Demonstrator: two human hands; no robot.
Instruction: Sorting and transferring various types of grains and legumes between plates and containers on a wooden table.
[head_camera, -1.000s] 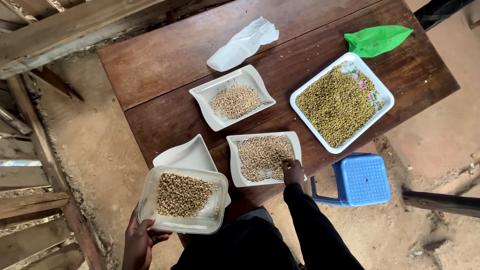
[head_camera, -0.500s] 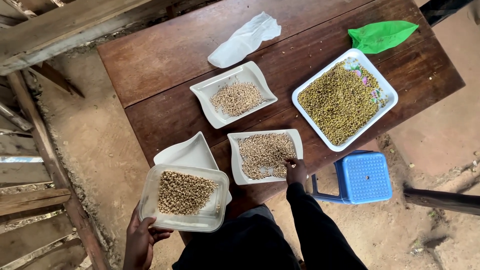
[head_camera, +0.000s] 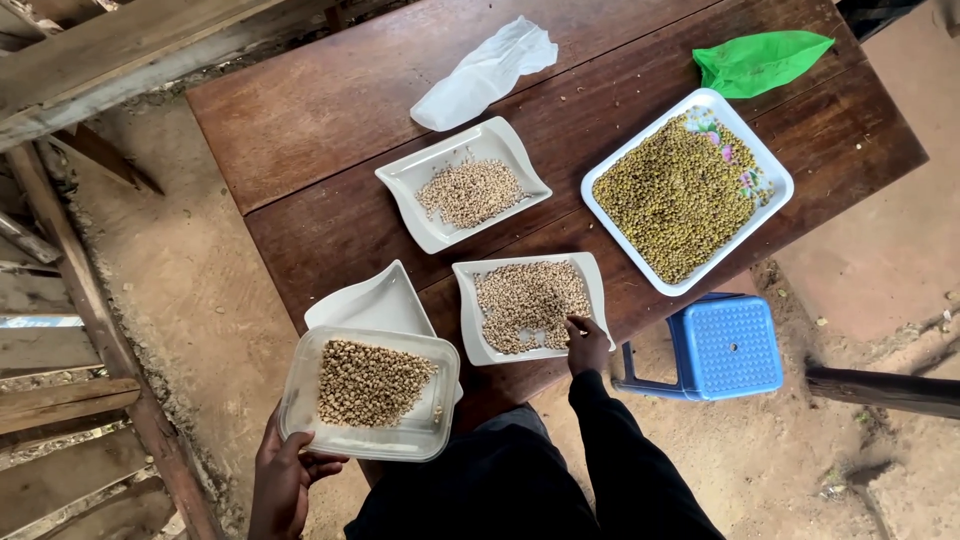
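Left hand (head_camera: 285, 470): grasping the clear tub (head_camera: 370, 392) of brown grain by its near edge, off the counter (head_camera: 330, 120) corner.
Right hand (head_camera: 587, 343): fingertips pinching grain in the near white dish (head_camera: 530, 307).

I see a desk (head_camera: 330, 120) of dark, worn, matt wood; on it, glossy white dishes (head_camera: 460, 180) of dry, matt grain. Beside the desk, a blue stool (head_camera: 728, 345) of perforated plastic. At the desk's near edge, a clear, smooth plastic tub (head_camera: 368, 392).
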